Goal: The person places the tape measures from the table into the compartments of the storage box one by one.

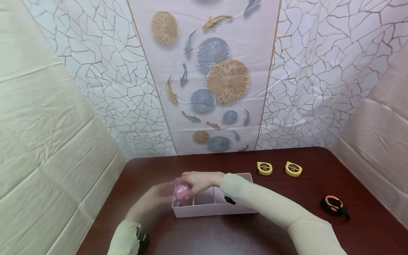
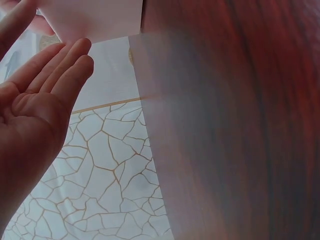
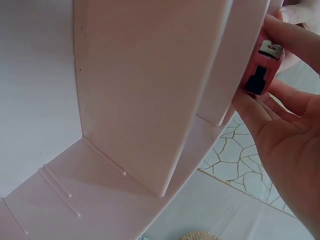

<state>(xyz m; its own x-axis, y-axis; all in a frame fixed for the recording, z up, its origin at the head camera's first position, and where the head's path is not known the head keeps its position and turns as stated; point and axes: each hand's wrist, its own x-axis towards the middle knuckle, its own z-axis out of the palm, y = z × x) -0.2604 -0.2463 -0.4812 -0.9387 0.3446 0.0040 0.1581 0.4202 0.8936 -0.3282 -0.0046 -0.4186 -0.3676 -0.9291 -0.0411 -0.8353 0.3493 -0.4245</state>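
Observation:
In the head view, my right hand (image 1: 199, 181) grips a pink tape measure (image 1: 182, 190) over the left-end compartment of a pale divided box (image 1: 213, 211). The right wrist view shows this tape measure (image 3: 263, 70) between thumb and fingers, its metal hook and dark slot visible, beside the box wall. My left hand (image 1: 154, 198), blurred in the head view, is at the box's left end. Seen from the left wrist, the left hand (image 2: 47, 97) has extended fingers near the box's outer side; whether they touch it is unclear. My right forearm hides part of the box's right side.
Two yellow tape measures (image 1: 264, 168) (image 1: 293, 169) lie on the dark wooden table (image 1: 188, 235) behind and right of the box. A black and orange tape measure (image 1: 333, 205) with a strap lies farther right. Patterned cloth hangs behind the table.

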